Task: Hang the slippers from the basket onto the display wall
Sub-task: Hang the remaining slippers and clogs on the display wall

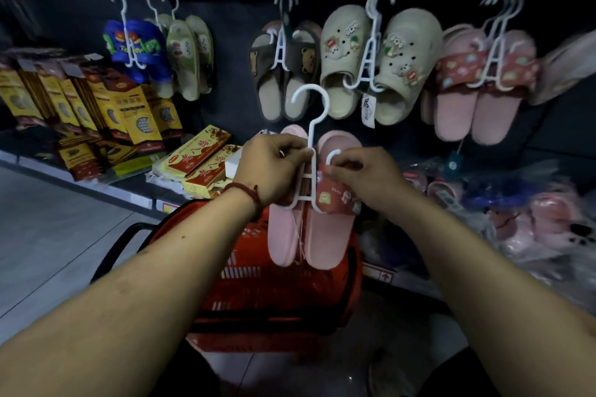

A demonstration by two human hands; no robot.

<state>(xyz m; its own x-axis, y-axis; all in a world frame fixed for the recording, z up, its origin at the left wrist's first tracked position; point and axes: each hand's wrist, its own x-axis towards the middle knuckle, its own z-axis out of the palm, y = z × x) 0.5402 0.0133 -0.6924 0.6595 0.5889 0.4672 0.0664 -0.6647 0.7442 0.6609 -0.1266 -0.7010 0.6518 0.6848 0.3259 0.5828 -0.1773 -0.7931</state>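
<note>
Hands grip pink slippers (red printed strap, white hanger)

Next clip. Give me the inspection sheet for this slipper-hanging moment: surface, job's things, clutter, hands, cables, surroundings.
Surface: low shelf under the display wall, holding stock.
Job's things: pink slippers on a white hanger, held above the red basket, not yet hung.
Clutter: yellow boxes and bagged slippers on the shelf.
Hands: left hand pinches the hanger's stem; right hand pinches the slippers' red strap.
Cables: nothing seen.
Surroundings: hung slipper pairs on the wall, beige clogs among them; grey tiled floor.
</note>
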